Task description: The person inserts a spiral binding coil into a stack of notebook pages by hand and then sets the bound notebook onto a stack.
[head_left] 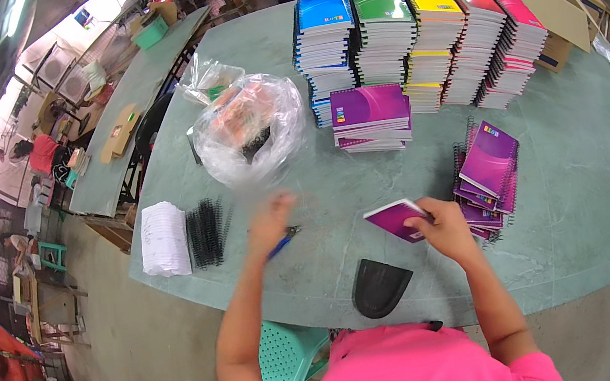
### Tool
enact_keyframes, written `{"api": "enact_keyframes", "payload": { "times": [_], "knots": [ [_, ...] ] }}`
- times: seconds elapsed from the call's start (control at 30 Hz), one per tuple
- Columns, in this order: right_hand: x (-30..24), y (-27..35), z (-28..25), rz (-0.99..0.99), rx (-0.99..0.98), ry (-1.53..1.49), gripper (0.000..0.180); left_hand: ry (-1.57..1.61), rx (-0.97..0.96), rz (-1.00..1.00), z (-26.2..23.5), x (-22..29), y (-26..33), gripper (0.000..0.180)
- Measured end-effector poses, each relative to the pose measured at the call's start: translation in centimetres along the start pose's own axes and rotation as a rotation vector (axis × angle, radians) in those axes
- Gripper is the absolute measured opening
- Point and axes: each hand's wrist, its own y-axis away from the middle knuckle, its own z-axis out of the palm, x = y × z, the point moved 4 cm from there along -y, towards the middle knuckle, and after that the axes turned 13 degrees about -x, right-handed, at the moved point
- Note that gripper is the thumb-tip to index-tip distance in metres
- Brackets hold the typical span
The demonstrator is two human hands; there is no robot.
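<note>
Both hands work: blurred left hand (pixel 272 224), right hand (pixel 444 228) half-covering purple notebook (pixel 395 220).

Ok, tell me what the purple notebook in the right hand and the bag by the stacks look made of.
Purple notebook: likely glossy card cover over paper, judging by its sheen; the right hand grips its edge. Bag: thin clear plastic film, crinkled, with its contents showing through.

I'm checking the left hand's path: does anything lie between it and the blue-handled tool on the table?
Nothing visible does. The left hand, blurred, hovers right beside the blue-handled tool on the green table.
</note>
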Motion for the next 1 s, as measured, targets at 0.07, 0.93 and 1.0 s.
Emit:
{"api": "enact_keyframes", "payload": {
  "times": [0.07, 0.93, 1.0],
  "knots": [
    [1.0, -1.1, 1.6, -0.099, -0.028, 0.315, 0.018, -0.209, 0.197, -0.113, -2.2, -6.2, -0.1, 0.028],
    [1.5, -4.7, 6.2, -0.194, 0.092, 0.382, 0.015, 0.2, -0.043, 0.104, 9.2, 6.2, 4.2, 0.024],
    [1.5, -4.7, 6.1, -0.184, 0.068, 0.382, 0.015, 0.242, -0.082, 0.031, 9.3, 5.9, 4.0, 0.027]
  ]
}}
